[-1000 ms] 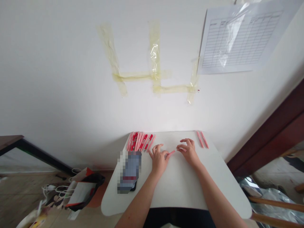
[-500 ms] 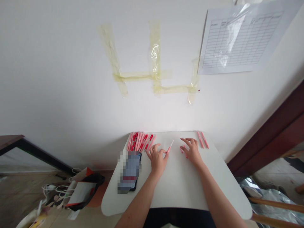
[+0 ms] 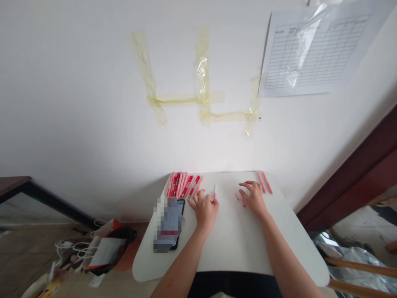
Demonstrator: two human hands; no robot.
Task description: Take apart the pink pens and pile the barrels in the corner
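My left hand [image 3: 204,210] rests near the table's far side, its fingertips pinching a thin pale refill with a pink end [image 3: 215,192] that stands upright. To its left lies a tight row of several pink-and-red pens [image 3: 182,185]. Beside that row is a phone [image 3: 179,207], mostly hidden by pixelation. My right hand [image 3: 254,198] sits spread on the white table [image 3: 235,248] holding nothing, close to small pink pen parts [image 3: 240,199]. Just beyond its fingers lie pink pen barrels [image 3: 264,182].
A strip-taped wall rises behind the table, with a ruled paper chart [image 3: 313,54] pinned up at top right. A bag and tangled white cables [image 3: 99,248] lie on the floor at left. A dark wooden frame [image 3: 350,186] and silver foil [image 3: 350,252] stand at right.
My hands have drawn apart from the pink pen they held between them. The left now holds the thin refill upright. Small pink parts lie by the right hand, which has shifted right.
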